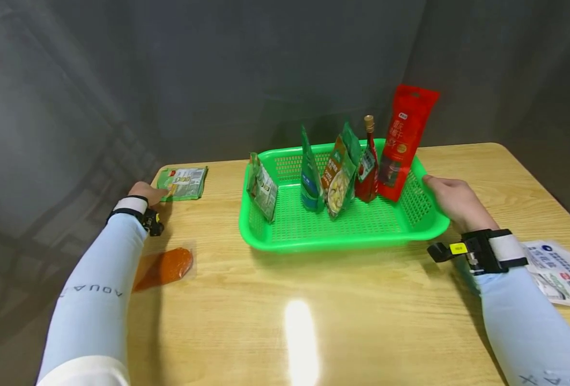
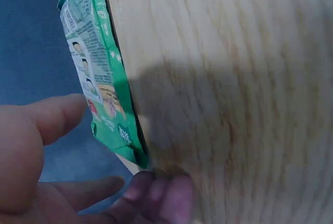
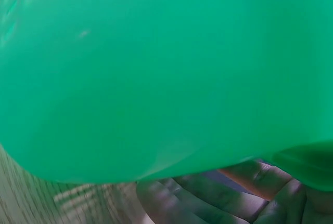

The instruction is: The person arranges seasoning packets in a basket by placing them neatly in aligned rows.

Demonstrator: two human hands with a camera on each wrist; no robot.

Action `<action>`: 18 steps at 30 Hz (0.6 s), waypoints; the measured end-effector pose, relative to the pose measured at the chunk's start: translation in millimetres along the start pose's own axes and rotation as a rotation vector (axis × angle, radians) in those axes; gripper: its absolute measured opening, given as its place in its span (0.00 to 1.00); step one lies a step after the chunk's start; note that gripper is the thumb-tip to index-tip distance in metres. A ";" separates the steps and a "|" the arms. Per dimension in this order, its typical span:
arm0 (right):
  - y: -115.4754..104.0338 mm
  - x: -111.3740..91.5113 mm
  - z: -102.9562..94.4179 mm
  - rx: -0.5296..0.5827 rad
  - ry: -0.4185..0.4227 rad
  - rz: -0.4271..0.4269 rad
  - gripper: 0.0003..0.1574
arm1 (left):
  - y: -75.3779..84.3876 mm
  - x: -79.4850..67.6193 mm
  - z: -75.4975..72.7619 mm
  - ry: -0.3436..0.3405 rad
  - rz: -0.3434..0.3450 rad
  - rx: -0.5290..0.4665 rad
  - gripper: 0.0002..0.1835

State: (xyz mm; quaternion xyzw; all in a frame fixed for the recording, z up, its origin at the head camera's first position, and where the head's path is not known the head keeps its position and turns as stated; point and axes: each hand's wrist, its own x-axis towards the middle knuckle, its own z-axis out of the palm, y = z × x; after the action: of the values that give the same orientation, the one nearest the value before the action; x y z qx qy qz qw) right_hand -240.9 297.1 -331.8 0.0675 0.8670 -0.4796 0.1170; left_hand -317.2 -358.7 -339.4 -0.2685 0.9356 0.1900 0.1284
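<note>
My left hand (image 1: 146,192) is at the table's far left edge, beside a flat green packet (image 1: 183,183). In the left wrist view its thumb is close to the packet (image 2: 101,73), and the fingers (image 2: 174,198) lie spread near the packet's lower corner; whether they touch it I cannot tell. My right hand (image 1: 458,203) grips the right end of a green plastic basket (image 1: 333,245), thumb over the rim. From the right wrist view, its fingers (image 3: 208,198) curl under the basket (image 3: 156,78). The basket appears slightly tilted.
Inside the basket stand a green-brown pouch (image 1: 338,179), a green pouch (image 1: 309,179), a small packet (image 1: 264,187), a red bottle (image 1: 368,171) and a tall red packet (image 1: 402,142). An orange-red pouch (image 1: 171,266) lies front left. A white printed packet (image 1: 562,273) lies at right.
</note>
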 end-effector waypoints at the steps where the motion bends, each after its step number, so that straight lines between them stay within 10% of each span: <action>1: 0.2 0.1 0.1 0.007 0.001 0.003 0.55 | 0.1 1.7 0.3 0.005 0.002 0.010 0.33; 18: 1.3 -1.7 2.3 -0.004 0.019 -0.010 0.56 | 8.9 15.2 8.3 -0.055 -0.019 -0.054 0.50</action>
State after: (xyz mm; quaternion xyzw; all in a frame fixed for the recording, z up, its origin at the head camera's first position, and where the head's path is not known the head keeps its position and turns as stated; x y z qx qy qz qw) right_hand -238.6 295.8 -333.5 0.0674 0.8695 -0.4777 0.1065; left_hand -333.4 -355.1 -349.5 -0.2753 0.9237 0.2212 0.1486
